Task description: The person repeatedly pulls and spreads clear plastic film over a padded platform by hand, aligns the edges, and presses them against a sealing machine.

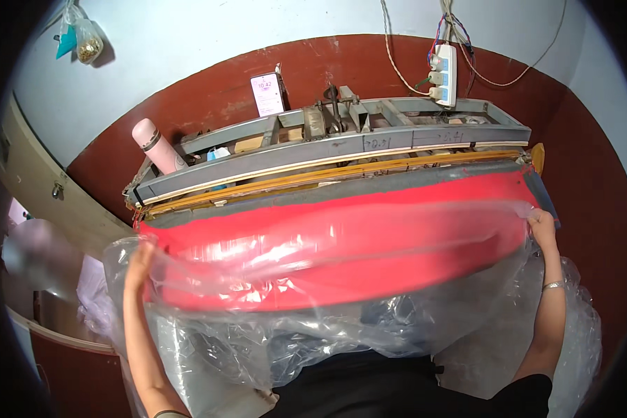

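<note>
A wide clear plastic sheet [313, 341] is stretched between my two hands, its near part crumpled and draped over my lap. My left hand [141, 265], somewhat blurred, grips the sheet at the left end. At the right end my right hand [542, 228] is closed on the sheet's other side, fingers pinched together. Under the plastic lies a bright red sheet of material [411, 191], partly seen through it, with glare on the left half. Its far edge runs along a grey strip [285, 205] at the front of a long metal frame.
The grey metal frame [376, 143] with a yellowish bar [341, 171] spans the far side. A pink bottle [157, 146] and a lit phone [267, 95] stand there. A white power strip [444, 75] hangs with cords. A pale cabinet [49, 160] is at left.
</note>
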Demonstrator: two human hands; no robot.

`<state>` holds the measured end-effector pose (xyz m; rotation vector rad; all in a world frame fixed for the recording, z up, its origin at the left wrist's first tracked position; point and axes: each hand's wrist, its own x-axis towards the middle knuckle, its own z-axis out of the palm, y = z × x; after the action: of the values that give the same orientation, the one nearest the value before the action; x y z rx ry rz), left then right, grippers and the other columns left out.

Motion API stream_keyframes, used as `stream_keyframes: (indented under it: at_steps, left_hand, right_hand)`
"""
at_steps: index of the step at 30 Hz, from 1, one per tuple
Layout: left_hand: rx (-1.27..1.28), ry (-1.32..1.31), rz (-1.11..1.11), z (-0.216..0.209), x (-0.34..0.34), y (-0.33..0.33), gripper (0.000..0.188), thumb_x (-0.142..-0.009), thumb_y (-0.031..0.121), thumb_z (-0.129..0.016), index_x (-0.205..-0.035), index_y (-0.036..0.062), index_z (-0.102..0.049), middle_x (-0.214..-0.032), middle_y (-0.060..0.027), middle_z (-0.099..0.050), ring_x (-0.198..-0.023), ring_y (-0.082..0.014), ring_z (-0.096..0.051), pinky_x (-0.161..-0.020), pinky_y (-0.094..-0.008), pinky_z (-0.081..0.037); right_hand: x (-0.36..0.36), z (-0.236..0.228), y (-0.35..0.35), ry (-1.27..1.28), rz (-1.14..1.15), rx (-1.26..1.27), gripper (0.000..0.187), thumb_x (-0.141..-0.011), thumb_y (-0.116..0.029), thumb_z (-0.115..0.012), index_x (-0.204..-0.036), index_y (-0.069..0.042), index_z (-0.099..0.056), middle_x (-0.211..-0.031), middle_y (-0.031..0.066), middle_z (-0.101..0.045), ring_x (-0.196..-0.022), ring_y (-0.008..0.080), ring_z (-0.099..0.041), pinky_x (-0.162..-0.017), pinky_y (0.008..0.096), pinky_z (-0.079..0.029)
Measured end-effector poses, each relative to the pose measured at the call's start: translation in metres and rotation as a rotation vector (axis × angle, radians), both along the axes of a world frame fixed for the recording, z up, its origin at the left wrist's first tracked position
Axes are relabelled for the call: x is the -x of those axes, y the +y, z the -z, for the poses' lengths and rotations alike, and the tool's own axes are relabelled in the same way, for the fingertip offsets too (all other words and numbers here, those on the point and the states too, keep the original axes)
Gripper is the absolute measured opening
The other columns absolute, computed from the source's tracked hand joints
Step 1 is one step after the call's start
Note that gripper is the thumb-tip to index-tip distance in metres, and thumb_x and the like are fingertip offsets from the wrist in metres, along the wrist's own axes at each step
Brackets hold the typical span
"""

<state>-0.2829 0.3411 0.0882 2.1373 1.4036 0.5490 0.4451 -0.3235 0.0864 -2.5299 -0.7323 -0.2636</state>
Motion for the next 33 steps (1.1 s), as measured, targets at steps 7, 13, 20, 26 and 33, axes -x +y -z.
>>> stream_keyframes:
  at_steps: [7,13,20,26,33]
  left_hand:
    - [-0.311,0.473,-0.232,0.065,0.059,0.048,0.059,-0.092,0.044,-0.043,-0.137,0.0062,-0.036,-0.144,-0.0160,-0.030,-0.133,-0.0353,-0.026,-0.108,-0.0405,-0.023]
    - [-0.214,0.203,-0.162,0.034,-0.031,0.001,0.049,-0.087,0.027,-0.057,-0.122,-0.0072,-0.049,-0.131,-0.0256,-0.043,-0.127,-0.0365,-0.036,-0.105,-0.0393,-0.029]
    - [-0.340,0.362,-0.187,0.073,-0.031,0.019,0.057,-0.092,0.039,-0.046,-0.136,0.0030,-0.037,-0.143,-0.0167,-0.032,-0.134,-0.0300,-0.026,-0.110,-0.0391,-0.019]
    - [-0.305,0.499,-0.250,0.077,0.000,0.044,0.057,-0.094,0.042,-0.040,-0.140,0.0101,-0.031,-0.146,-0.0110,-0.028,-0.136,-0.0287,-0.023,-0.109,-0.0407,-0.019]
    - [-0.275,0.422,-0.177,0.089,0.067,0.086,0.054,-0.095,0.042,-0.037,-0.142,0.0155,-0.029,-0.146,-0.0121,-0.027,-0.134,-0.0320,-0.024,-0.110,-0.0409,-0.017]
  right_hand:
    - [-0.039,-0.022,-0.008,0.271,-0.046,-0.046,0.013,-0.069,-0.006,-0.068,-0.063,-0.001,-0.058,-0.055,0.0000,-0.055,-0.052,0.0078,-0.049,-0.046,0.0260,-0.039]
    - [-0.015,-0.099,0.020,0.637,-0.264,-0.232,0.042,-0.060,-0.007,-0.076,-0.096,-0.005,-0.055,-0.072,-0.0066,-0.049,-0.064,0.0030,-0.046,-0.057,0.0184,-0.039]
    - [-0.001,-0.119,0.080,-0.760,0.007,-0.107,0.017,-0.074,-0.004,-0.062,-0.090,-0.001,-0.058,-0.080,0.0106,-0.058,-0.072,0.0228,-0.057,-0.063,0.0335,-0.045]
    - [0.056,0.007,0.104,-0.580,-0.318,0.096,0.032,-0.080,-0.020,-0.062,-0.106,-0.002,-0.057,-0.112,0.0163,-0.055,-0.107,0.0325,-0.052,-0.089,0.0401,-0.042]
    - [-0.018,0.046,0.035,-0.028,0.126,0.227,0.057,-0.090,-0.044,-0.048,-0.135,-0.009,-0.040,-0.142,0.0144,-0.034,-0.133,0.0298,-0.027,-0.106,0.0417,-0.025]
